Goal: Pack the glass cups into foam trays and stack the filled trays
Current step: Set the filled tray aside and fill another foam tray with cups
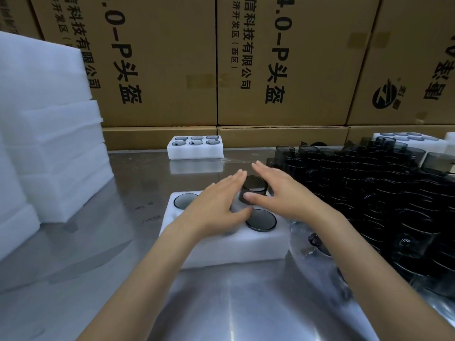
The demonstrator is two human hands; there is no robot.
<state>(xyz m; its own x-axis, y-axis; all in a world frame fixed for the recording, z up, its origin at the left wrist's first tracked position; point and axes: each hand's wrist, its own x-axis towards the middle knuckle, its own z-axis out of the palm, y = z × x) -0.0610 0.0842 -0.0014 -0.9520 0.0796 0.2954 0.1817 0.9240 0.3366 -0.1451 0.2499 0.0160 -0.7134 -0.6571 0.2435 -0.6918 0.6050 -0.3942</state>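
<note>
1. I see both hands over the near foam tray [221,247], which lies flat on the shiny metal desk [138,183] in front of me.
2. My left hand [216,203] has its fingers straight and loosely spread, lying across the middle of the tray; it grips nothing that I can make out, and it hides the sockets beneath it.
3. My right hand [278,190] is also flat-fingered, with the fingers reaching past the far side of a dark glass cup [253,190] and the thumb at the cup's near side; the fingers are not curled round it.
4. That cup stands upright between the two hands, at the tray's far right end, its rim well above the foam.
5. Two more cups sit sunk in the tray: one at the far left corner [184,200], one at the near right [261,220].
6. A filled foam tray [195,147] holding six cups sits at the back of the desk, against the cardboard boxes [283,70].
7. A large heap of loose dark cups [369,193] fills the right side of the desk.
8. White foam blocks [49,143] are stacked at the left.
</note>
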